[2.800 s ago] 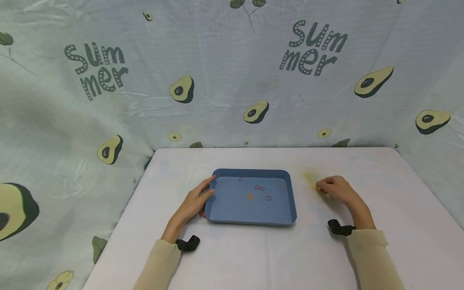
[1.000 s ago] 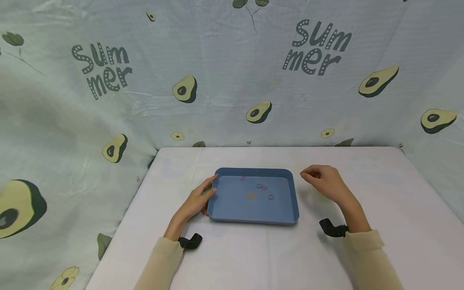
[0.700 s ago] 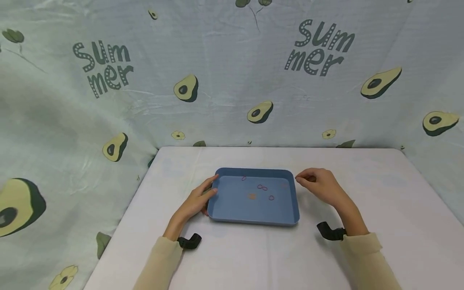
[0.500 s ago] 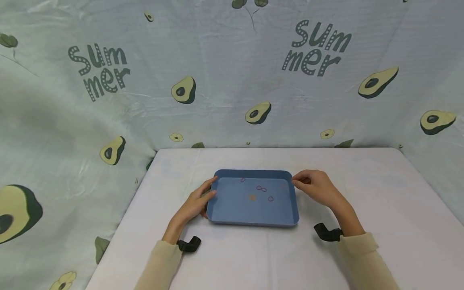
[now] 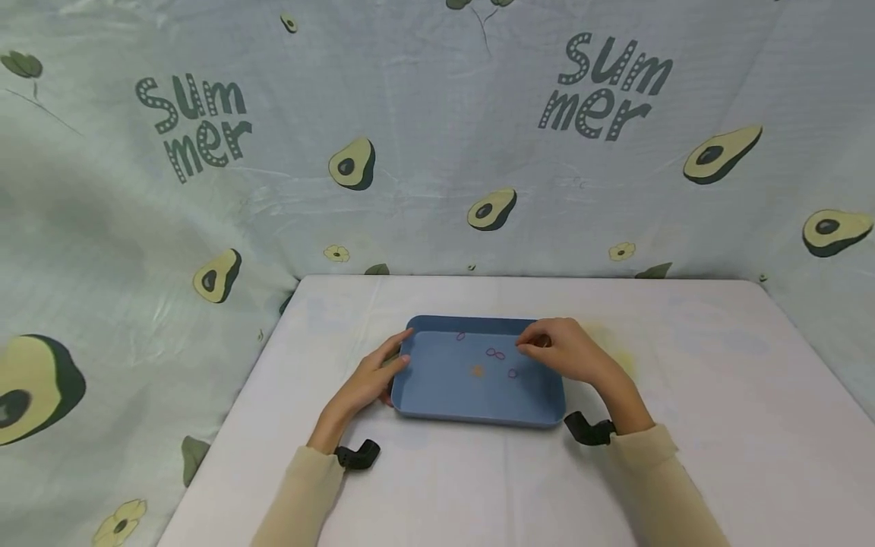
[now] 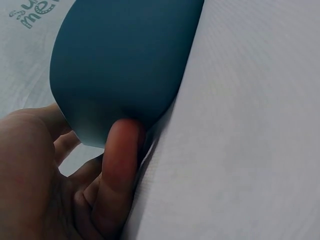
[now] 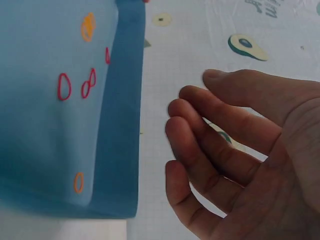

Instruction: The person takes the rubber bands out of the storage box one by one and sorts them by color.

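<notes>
A shallow blue tray (image 5: 465, 406) lies on the white-covered table. My left hand (image 5: 365, 384) holds its left end, thumb and index finger over the rim; another finger (image 6: 122, 155) presses on the outer wall in the left wrist view. My right hand (image 5: 567, 349) is over the tray's right side, covering its far right corner. In the right wrist view its fingers are loosely bent, the thumb tip is apart from the index finger, and nothing shows between them. Inside lie thin red rubber bands (image 7: 64, 87), an orange clump of bands (image 7: 87, 27) and a single orange band (image 7: 78, 182).
A faint yellow patch (image 5: 618, 346) shows on the table (image 5: 718, 380) to the right of the tray. Behind the table hangs a pale cloth (image 5: 417, 152) printed with avocados and lettering. Each wrist wears a black camera mount (image 5: 589, 429).
My right hand has moved from the yellow patch leftward, past the tray's right rim, to over its inside. The left hand keeps its hold, and the bands in view lie as before.
</notes>
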{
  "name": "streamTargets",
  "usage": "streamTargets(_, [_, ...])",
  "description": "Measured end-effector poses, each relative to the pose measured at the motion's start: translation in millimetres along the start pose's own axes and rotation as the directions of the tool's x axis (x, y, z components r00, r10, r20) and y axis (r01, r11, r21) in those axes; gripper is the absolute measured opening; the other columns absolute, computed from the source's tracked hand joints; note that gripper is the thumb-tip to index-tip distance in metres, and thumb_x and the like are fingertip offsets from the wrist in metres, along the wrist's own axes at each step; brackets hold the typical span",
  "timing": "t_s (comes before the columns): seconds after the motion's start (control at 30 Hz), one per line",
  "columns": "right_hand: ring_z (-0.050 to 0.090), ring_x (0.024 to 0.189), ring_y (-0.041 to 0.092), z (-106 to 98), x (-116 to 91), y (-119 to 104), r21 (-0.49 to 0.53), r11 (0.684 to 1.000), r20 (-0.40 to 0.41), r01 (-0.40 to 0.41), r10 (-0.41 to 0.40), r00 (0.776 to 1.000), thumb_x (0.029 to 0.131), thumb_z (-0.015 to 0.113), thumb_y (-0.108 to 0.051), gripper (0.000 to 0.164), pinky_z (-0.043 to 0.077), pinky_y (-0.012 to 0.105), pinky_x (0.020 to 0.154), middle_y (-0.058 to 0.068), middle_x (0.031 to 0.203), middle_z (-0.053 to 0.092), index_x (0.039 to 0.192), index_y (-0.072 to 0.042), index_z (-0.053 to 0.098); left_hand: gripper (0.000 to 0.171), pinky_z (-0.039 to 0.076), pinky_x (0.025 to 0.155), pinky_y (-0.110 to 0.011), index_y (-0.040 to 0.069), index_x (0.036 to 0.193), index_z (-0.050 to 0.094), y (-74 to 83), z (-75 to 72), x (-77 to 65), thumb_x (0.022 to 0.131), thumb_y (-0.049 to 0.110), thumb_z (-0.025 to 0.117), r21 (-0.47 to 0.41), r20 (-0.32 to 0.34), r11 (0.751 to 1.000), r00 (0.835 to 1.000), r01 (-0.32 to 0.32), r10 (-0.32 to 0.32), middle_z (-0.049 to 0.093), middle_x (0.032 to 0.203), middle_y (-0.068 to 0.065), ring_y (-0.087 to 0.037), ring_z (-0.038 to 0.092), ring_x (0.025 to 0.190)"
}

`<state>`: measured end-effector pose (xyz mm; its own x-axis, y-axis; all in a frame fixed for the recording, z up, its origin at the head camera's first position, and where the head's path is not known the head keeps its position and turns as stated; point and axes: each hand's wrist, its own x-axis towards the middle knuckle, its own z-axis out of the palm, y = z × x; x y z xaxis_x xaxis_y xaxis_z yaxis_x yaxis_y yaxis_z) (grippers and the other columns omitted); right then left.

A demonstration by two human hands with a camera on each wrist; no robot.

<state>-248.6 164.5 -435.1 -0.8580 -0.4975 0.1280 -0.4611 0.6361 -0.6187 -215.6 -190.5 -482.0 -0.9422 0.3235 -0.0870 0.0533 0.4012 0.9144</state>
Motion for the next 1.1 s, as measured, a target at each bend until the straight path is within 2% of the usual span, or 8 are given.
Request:
streamTargets(0.2, [0.062,0.08,0.011,3.4,9.4,4.8,0.012,1.0,0.067,0.022,-0.022,0.997,0.09,0.066,-0.018,0.018,0.05,0.029,0.07,-0.002,0.091,0.071,0.102,-0.007,0.074,0.056,0.053,0.049,-0.048,0.026,0.154,0.026,-1.6,2.3,2.9,0.102,0.031,0.046,-0.012,0.016,1.0,1.0,-0.005,0.005,0.021,0.159,-0.017,-0.038,0.05,0.126])
streamTargets(0.43, [0.063,0.084,0.013,9.7,11.0,12.5,0.027,1.0,0.077,-0.014,0.012,0.997,0.09,0.066,-0.018,0.019,0.051,0.031,0.073,-0.002,0.095,0.071,0.104,-0.008,0.074,0.055,0.052,0.048,-0.046,0.029,0.153,0.028,-0.6,2.5,2.2,0.101,0.032,0.047,-0.006,-0.007,1.0,1.0,0.009,-0.009,0.023,0.158,-0.017,-0.039,0.05,0.125])
streamTargets(0.57, [0.063,0.086,0.012,10.8,9.8,16.1,0.049,0.999,0.096,-0.024,0.019,0.995,0.09,0.066,-0.018,0.019,0.051,0.031,0.074,-0.002,0.096,0.071,0.105,-0.008,0.074,0.056,0.053,0.049,-0.045,0.028,0.153,0.027,0.9,1.5,1.8,0.101,0.032,0.047,0.004,0.002,1.0,1.0,0.003,-0.003,0.022,0.159,-0.016,-0.038,0.047,0.129])
streamTargets(0.67, [0.063,0.086,0.012,6.6,6.8,17.1,0.048,0.999,0.102,-0.017,0.012,0.995,0.091,0.065,-0.018,0.019,0.051,0.03,0.073,-0.002,0.096,0.072,0.104,-0.008,0.074,0.056,0.053,0.049,-0.046,0.027,0.153,0.026,2.0,0.5,1.6,0.101,0.032,0.047,0.002,0.015,1.0,1.0,0.002,-0.002,0.021,0.159,-0.016,-0.042,0.053,0.121])
streamTargets(0.8, [0.063,0.085,0.012,-6.2,1.4,10.3,0.045,0.999,0.065,-0.023,0.02,0.998,0.089,0.067,-0.019,0.017,0.052,0.031,0.073,-0.003,0.096,0.071,0.102,-0.01,0.075,0.056,0.053,0.049,-0.046,0.027,0.153,0.027,4.5,-0.8,2.7,0.101,0.031,0.047,-0.005,0.01,1.0,1.0,-0.006,0.006,0.021,0.159,-0.017,-0.044,0.055,0.115])
streamTargets(0.87, [0.063,0.084,0.012,-10.8,-0.2,5.2,0.046,0.999,0.042,-0.028,0.026,0.999,0.088,0.068,-0.02,0.015,0.052,0.031,0.073,-0.003,0.095,0.071,0.1,-0.012,0.075,0.056,0.053,0.049,-0.046,0.028,0.153,0.027,5.9,-1.3,3.3,0.101,0.031,0.048,-0.003,0.006,1.0,1.0,-0.01,0.01,0.021,0.159,-0.017,-0.044,0.053,0.118])
streamTargets(0.9, [0.062,0.083,0.012,-11.8,-0.9,2.6,0.044,0.999,0.038,-0.026,0.025,0.999,0.088,0.069,-0.02,0.015,0.052,0.031,0.073,-0.004,0.094,0.071,0.1,-0.013,0.075,0.055,0.053,0.049,-0.046,0.028,0.153,0.028,6.5,-1.3,3.4,0.101,0.031,0.048,0.002,0.003,1.0,1.0,-0.009,0.009,0.022,0.159,-0.018,-0.041,0.049,0.125])
streamTargets(1.1, [0.062,0.082,0.009,0.7,0.1,-8.6,0.031,0.999,0.057,0.043,-0.045,0.997,0.089,0.068,-0.02,0.014,0.051,0.026,0.069,-0.004,0.094,0.071,0.101,-0.015,0.074,0.056,0.053,0.049,-0.047,0.028,0.154,0.025,-2.3,1.1,5.3,0.102,0.032,0.046,0.017,0.015,1.0,1.0,-0.001,0.0,0.02,0.159,-0.018,-0.04,0.048,0.127])
